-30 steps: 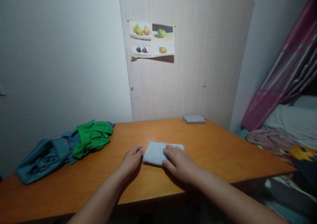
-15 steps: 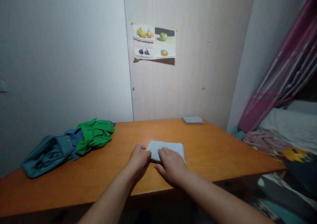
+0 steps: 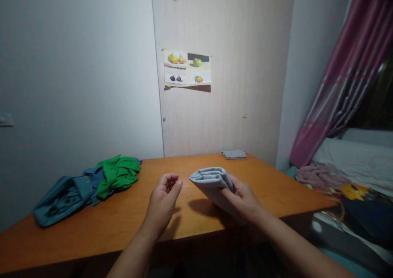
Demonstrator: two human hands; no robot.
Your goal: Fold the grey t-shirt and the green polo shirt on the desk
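Observation:
A folded pale blue-grey cloth point(image 3: 210, 180) is held up off the orange wooden table point(image 3: 92, 233), tilted on edge, and throws a shadow on the top below. My right hand point(image 3: 242, 197) grips it from the right side, fingers closed round its lower edge. My left hand point(image 3: 163, 199) hovers just left of the cloth with nothing in it, its fingers loosely curled and apart.
A heap of green point(image 3: 118, 173) and blue point(image 3: 66, 194) garments lies at the table's left. A small folded checked cloth point(image 3: 234, 154) sits at the back by the wooden panel with a fruit picture point(image 3: 187, 68). A bed with bedding point(image 3: 346, 163) and a striped curtain point(image 3: 344, 81) stand right.
The folded cloth lay flat on the table under both hands; now my right hand has lifted it off the surface and my left hand has let go and drawn back.

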